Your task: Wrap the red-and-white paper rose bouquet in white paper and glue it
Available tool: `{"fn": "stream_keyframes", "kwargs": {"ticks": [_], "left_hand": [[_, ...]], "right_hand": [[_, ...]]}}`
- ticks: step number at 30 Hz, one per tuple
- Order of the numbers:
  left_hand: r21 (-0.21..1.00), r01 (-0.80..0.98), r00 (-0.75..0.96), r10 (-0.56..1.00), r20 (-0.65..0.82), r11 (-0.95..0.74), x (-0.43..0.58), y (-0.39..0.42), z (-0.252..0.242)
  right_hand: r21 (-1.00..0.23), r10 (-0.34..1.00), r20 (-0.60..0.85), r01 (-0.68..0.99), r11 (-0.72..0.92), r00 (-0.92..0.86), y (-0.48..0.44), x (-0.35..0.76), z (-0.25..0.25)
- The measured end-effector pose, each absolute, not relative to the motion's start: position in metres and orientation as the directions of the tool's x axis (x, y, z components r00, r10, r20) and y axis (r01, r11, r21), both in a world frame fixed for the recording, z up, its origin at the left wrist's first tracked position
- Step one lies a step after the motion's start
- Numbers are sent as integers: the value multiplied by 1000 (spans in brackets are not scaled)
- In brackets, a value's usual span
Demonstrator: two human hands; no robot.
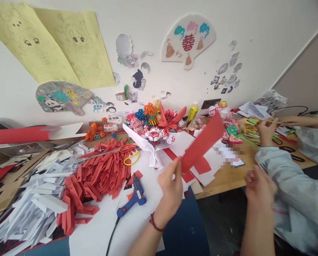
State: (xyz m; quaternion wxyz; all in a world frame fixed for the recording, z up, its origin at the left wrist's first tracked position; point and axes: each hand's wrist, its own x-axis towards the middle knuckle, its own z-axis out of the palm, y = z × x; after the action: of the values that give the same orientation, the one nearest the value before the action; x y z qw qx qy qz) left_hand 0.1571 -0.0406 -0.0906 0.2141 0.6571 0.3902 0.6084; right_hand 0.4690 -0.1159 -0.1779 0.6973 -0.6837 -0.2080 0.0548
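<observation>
My left hand point(172, 185), with a dark red cord on the wrist, pinches a sheet of red paper point(203, 144) at its lower end and holds it up over the table. To the right, my right hand point(260, 185) is raised off the table edge with its fingers curled in; it is a little blurred and nothing shows in it. Below and left of the left hand lies a blue hot glue gun point(133, 197) on white paper. A bouquet of red and white paper flowers point(156, 137) in a white wrapper lies behind it.
Folded red paper pieces point(102, 170) and white paper strips point(36, 209) are heaped at the left. Scissors with a yellow and orange handle point(131, 156) rest on the red heap. At the right, a co-worker's hands point(267, 129) work close by, near black scissors point(292, 153).
</observation>
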Motion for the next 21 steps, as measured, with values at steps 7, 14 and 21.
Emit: {"fn": "stream_keyframes", "kwargs": {"ticks": [7, 14, 21], "left_hand": [[893, 135, -643, 648, 409, -430, 74, -41, -48], [871, 164, -656, 609, 446, -462, 22, -32, -64], [855, 201, -728, 511, 457, -478, 8, -35, -82]], "right_hand": [[-993, 671, -3, 79, -92, 742, -22, 434, -193], [-815, 614, 292, 527, -242, 733, -15, 404, -182], [-623, 667, 311, 675, -395, 677, -75, 357, -195]]}}
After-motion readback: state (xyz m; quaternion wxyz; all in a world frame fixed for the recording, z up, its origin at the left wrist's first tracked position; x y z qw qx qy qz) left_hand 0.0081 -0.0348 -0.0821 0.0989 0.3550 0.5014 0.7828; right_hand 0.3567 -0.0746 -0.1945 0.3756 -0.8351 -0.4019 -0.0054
